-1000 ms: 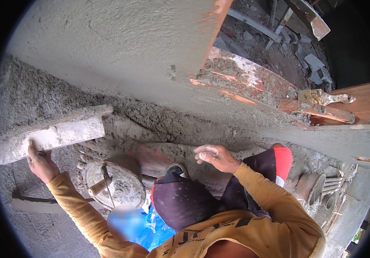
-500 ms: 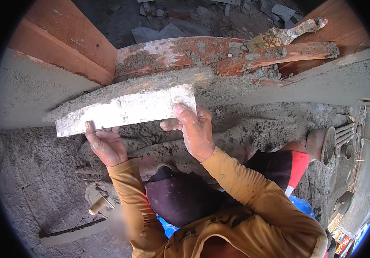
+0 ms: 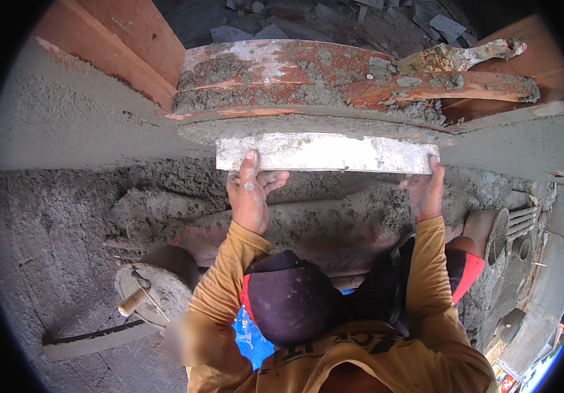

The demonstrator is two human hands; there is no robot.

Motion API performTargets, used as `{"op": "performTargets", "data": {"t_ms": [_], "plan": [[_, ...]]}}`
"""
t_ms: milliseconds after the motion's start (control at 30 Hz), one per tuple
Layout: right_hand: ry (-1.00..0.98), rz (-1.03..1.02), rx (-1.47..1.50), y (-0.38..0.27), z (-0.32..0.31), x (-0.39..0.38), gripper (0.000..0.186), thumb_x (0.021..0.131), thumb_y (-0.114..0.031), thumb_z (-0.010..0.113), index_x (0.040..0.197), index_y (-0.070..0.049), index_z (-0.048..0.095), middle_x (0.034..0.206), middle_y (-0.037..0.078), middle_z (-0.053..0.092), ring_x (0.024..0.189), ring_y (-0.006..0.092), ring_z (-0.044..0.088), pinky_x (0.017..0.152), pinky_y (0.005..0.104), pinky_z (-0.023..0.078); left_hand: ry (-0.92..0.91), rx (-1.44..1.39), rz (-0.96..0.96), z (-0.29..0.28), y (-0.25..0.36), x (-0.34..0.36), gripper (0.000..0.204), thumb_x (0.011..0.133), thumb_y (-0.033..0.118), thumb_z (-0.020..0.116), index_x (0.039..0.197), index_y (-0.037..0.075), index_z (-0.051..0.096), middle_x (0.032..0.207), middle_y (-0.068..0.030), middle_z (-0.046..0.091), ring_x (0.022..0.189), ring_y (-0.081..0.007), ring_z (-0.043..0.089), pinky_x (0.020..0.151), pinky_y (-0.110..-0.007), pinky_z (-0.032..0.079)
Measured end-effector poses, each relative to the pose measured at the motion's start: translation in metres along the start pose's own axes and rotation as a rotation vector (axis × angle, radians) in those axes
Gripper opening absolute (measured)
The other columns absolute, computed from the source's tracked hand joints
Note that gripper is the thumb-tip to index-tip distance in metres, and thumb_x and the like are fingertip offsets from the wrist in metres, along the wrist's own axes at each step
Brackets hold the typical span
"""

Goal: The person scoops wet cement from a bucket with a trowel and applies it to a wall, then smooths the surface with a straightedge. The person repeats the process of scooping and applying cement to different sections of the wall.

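Observation:
A flat white board (image 3: 321, 152), smeared with mortar, lies level against the wet grey mortar ledge (image 3: 282, 124) below a reddish wooden sill (image 3: 262, 72). My left hand (image 3: 250, 193) grips its left end, thumb on the near face and fingers bent beneath. At the other end, my right hand (image 3: 425, 188) holds the board between thumb and fingers. The fingers of both hands are partly hidden behind the board's lower edge.
On the sill lie a mortar-caked brush (image 3: 452, 57) and a wooden stick (image 3: 452, 87). Reddish posts (image 3: 115, 52) flank the opening. A bucket (image 3: 157, 288) with a wooden-handled tool (image 3: 132, 301) stands at lower left, beside a long straight strip (image 3: 95, 342). Pots (image 3: 488, 232) stand at right.
The board has shifted right and turned from a slant to level. Both hands have moved right with it; my right hand now grips nearer its right end. The view has shifted slightly too.

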State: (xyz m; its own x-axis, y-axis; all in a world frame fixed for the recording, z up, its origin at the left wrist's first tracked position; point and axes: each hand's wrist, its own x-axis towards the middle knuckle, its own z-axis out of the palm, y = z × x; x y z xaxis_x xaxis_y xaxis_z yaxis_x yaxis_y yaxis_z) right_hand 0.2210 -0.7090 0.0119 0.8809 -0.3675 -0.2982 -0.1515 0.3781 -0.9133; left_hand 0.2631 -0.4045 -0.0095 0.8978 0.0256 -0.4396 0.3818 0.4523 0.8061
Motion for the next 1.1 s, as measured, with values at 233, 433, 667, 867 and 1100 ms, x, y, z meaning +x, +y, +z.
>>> {"op": "performTargets", "data": {"t_ms": [233,433,667,867,1100], "plan": [[-0.247,0.175,-0.013,0.023,0.133,-0.029,0.043,0.087,-0.036,0.052,0.105,0.003,0.053,0.080,0.008,0.057,0.063,0.0154,0.056,0.052,0.0304,0.050,0.292,0.016,0.386,-0.090,0.086,0.043,0.060,0.091,0.048,0.030,0.132,0.004,0.028,0.125,-0.0168,0.046,0.110,-0.0280,0.051,0.089,-0.044,0.044],[0.209,0.007,-0.091,0.023,-0.014,0.013,0.048,0.087,-0.047,0.046,0.101,-0.002,0.053,0.073,0.004,0.054,0.060,0.0114,0.051,0.046,0.0275,0.047,0.059,0.110,-0.198,0.001,-0.037,0.014,0.072,0.087,0.054,0.049,0.124,-0.006,0.033,0.102,-0.0224,0.058,0.071,-0.0244,0.064,0.066,-0.032,0.051],[0.065,0.046,-0.060,0.042,0.001,0.010,0.046,0.087,-0.043,0.048,0.106,-0.002,0.051,0.075,0.004,0.056,0.060,0.0123,0.054,0.051,0.0299,0.049,0.015,-0.004,-0.005,-0.049,-0.042,0.026,0.064,0.087,0.047,0.053,0.122,-0.003,0.032,0.094,-0.0163,0.059,0.079,-0.0232,0.063,0.070,-0.034,0.050],[-0.144,0.237,0.028,0.064,0.161,-0.030,0.039,0.086,-0.037,0.056,0.101,-0.001,0.054,0.081,0.005,0.054,0.053,0.0158,0.057,0.051,0.0295,0.049,0.239,0.022,0.315,-0.158,0.067,0.072,0.060,0.090,0.050,0.031,0.130,0.005,0.029,0.121,-0.0154,0.049,0.101,-0.0264,0.056,0.080,-0.040,0.049],[0.138,0.068,-0.183,0.061,-0.033,0.023,0.044,0.088,-0.042,0.051,0.104,-0.002,0.055,0.084,0.008,0.061,0.058,0.0153,0.057,0.051,0.0303,0.050,-0.017,0.054,-0.151,-0.027,-0.088,0.040,0.093,0.087,0.059,0.041,0.141,-0.004,-0.002,0.146,-0.0216,0.013,0.092,-0.0290,0.061,0.083,-0.040,0.046]]}}
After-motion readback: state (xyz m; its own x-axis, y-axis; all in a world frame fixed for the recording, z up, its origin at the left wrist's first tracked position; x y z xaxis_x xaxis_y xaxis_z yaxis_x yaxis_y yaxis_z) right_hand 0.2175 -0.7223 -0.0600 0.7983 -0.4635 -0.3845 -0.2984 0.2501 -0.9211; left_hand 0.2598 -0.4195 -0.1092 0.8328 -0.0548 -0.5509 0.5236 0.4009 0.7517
